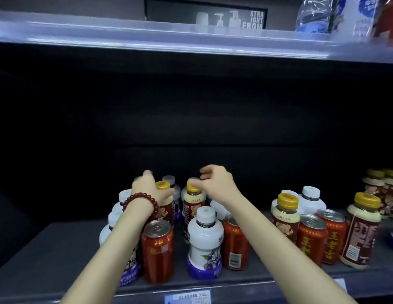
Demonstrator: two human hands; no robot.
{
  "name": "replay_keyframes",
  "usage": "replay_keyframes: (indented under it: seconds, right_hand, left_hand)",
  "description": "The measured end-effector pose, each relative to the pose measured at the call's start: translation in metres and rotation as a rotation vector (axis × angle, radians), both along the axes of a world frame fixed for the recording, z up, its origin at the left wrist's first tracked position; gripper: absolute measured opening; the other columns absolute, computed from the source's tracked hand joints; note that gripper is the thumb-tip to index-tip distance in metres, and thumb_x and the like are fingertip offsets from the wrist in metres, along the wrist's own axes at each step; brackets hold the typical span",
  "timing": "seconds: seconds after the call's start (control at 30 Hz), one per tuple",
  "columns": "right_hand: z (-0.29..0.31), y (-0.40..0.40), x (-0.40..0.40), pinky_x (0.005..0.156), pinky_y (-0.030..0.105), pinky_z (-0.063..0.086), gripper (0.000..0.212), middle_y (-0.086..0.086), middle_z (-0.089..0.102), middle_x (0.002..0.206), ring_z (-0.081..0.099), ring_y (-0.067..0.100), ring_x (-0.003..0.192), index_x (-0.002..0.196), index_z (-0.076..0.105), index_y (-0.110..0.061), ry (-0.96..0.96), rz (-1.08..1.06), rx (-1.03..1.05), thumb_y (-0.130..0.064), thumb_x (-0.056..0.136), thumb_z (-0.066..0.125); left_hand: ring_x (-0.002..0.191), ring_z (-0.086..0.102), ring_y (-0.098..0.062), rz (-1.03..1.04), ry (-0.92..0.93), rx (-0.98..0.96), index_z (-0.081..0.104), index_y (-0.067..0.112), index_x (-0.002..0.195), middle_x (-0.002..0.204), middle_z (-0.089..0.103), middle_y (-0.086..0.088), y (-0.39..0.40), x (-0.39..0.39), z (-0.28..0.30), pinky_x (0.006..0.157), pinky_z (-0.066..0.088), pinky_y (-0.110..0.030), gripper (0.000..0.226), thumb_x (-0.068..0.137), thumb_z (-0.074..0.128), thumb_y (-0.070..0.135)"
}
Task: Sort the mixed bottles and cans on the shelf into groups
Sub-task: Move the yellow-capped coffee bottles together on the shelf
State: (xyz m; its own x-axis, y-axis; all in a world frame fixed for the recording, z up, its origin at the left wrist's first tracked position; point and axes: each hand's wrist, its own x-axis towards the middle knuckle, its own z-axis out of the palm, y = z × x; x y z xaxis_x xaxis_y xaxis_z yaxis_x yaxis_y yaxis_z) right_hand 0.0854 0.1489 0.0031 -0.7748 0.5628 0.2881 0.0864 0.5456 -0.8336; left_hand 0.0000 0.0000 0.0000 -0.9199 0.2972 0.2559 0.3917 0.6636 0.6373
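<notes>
On the dark shelf [59,255] stand mixed drinks: red cans [157,251], white bottles with purple bases [204,242] and brown yellow-capped bottles [285,218]. My left hand [150,187], with a red bead bracelet on its wrist, is closed around the neck of a yellow-capped brown bottle [163,189] in the middle cluster. My right hand [215,183] hovers just right of and above a second yellow-capped brown bottle [192,205], fingers curled and holding nothing, with the thumb near that bottle's cap. Both bottles stand upright on the shelf.
A second group of red cans [311,238], brown bottles and white bottles stands at the right. More brown bottles [382,189] sit at the far right. The upper shelf edge [169,38] runs overhead. A price label [189,297] is on the front rail.
</notes>
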Motion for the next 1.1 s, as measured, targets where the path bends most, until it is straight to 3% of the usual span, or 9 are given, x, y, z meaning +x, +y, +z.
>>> replay_keyframes:
  seconds: [0.07, 0.13, 0.23, 0.3, 0.4, 0.57, 0.67, 0.9, 1.1]
  right_hand:
    - [0.000, -0.002, -0.013, 0.081, 0.027, 0.048, 0.067, 0.013, 0.062, 0.122, 0.058, 0.025, 0.115, 0.128, 0.055, -0.004, -0.208, 0.046, 0.023, -0.036, 0.075, 0.079]
    - [-0.007, -0.002, -0.023, 0.060, 0.021, 0.041, 0.038, 0.008, 0.060, 0.093, 0.058, 0.020, 0.088, 0.093, 0.057, -0.011, -0.331, 0.052, 0.082, -0.036, 0.074, 0.079]
    - [-0.023, 0.003, -0.032, 0.048, 0.021, 0.033, 0.039, -0.002, 0.047, 0.065, 0.048, 0.011, 0.060, 0.066, 0.042, -0.014, -0.301, 0.043, 0.076, -0.028, 0.075, 0.077]
    - [-0.028, 0.002, -0.029, 0.053, 0.021, 0.038, 0.035, -0.003, 0.050, 0.064, 0.050, 0.010, 0.061, 0.064, 0.045, -0.014, -0.212, 0.066, 0.019, -0.022, 0.077, 0.076]
    - [-0.030, -0.002, -0.021, 0.065, 0.026, 0.046, 0.025, -0.001, 0.058, 0.068, 0.058, 0.014, 0.071, 0.069, 0.055, -0.011, -0.104, 0.082, -0.067, -0.017, 0.077, 0.078]
    - [-0.010, -0.009, -0.002, 0.067, 0.023, 0.049, 0.028, 0.003, 0.074, 0.086, 0.067, 0.013, 0.083, 0.090, 0.070, -0.010, 0.148, -0.059, -0.013, -0.031, 0.073, 0.080]
    - [0.019, -0.015, 0.016, 0.073, 0.023, 0.051, 0.026, -0.005, 0.074, 0.087, 0.067, 0.007, 0.084, 0.092, 0.072, -0.019, 0.340, -0.071, -0.012, -0.033, 0.072, 0.079]
    - [0.077, -0.015, 0.083, 0.085, 0.049, 0.059, 0.029, 0.001, 0.074, 0.094, 0.071, 0.018, 0.094, 0.097, 0.070, -0.019, 0.572, -0.080, 0.036, -0.038, 0.076, 0.077]
    - [0.099, 0.005, 0.155, 0.086, 0.053, 0.057, 0.029, 0.003, 0.073, 0.098, 0.070, 0.020, 0.098, 0.099, 0.070, -0.018, 0.629, -0.192, 0.106, -0.037, 0.077, 0.076]
  left_hand:
    - [0.086, 0.055, -0.026, -0.010, -0.119, -0.082, 0.058, 0.005, 0.097, 0.097, 0.059, -0.012, 0.002, 0.000, -0.001, 0.070, 0.042, -0.032, 0.043, 0.075, 0.072, 0.039]
    - [0.081, 0.059, -0.026, -0.034, -0.205, -0.063, 0.057, 0.011, 0.073, 0.091, 0.065, -0.012, 0.001, -0.005, -0.009, 0.069, 0.045, -0.031, 0.031, 0.075, 0.072, 0.038]
    - [0.092, 0.066, -0.028, -0.100, -0.254, 0.119, 0.068, 0.009, 0.090, 0.094, 0.071, -0.011, -0.002, -0.014, -0.022, 0.084, 0.052, -0.035, 0.030, 0.073, 0.075, 0.033]
    - [0.093, 0.066, -0.026, -0.131, -0.244, 0.220, 0.068, 0.015, 0.094, 0.090, 0.069, -0.004, -0.003, -0.015, -0.026, 0.084, 0.050, -0.033, 0.028, 0.073, 0.077, 0.030]
    - [0.088, 0.064, -0.025, -0.151, -0.197, 0.301, 0.058, 0.029, 0.077, 0.079, 0.064, 0.001, -0.003, -0.014, -0.036, 0.082, 0.049, -0.033, 0.019, 0.073, 0.077, 0.029]
    - [0.090, 0.065, -0.022, -0.150, -0.035, 0.517, 0.065, 0.027, 0.091, 0.083, 0.065, 0.003, -0.003, -0.005, -0.025, 0.080, 0.049, -0.032, 0.026, 0.069, 0.079, 0.030]
    - [0.081, 0.062, -0.010, -0.174, 0.086, 0.699, 0.061, 0.042, 0.080, 0.079, 0.063, 0.018, -0.007, 0.010, 0.003, 0.073, 0.045, -0.026, 0.025, 0.064, 0.079, 0.040]
    - [0.081, 0.071, -0.008, -0.521, 0.110, 0.977, 0.066, 0.048, 0.085, 0.081, 0.072, 0.014, -0.011, 0.060, 0.068, 0.069, 0.057, -0.030, 0.026, 0.063, 0.079, 0.042]
    - [0.085, 0.072, -0.010, -0.734, 0.077, 1.064, 0.068, 0.043, 0.086, 0.084, 0.074, 0.016, 0.021, 0.123, 0.090, 0.076, 0.059, -0.037, 0.026, 0.064, 0.081, 0.036]
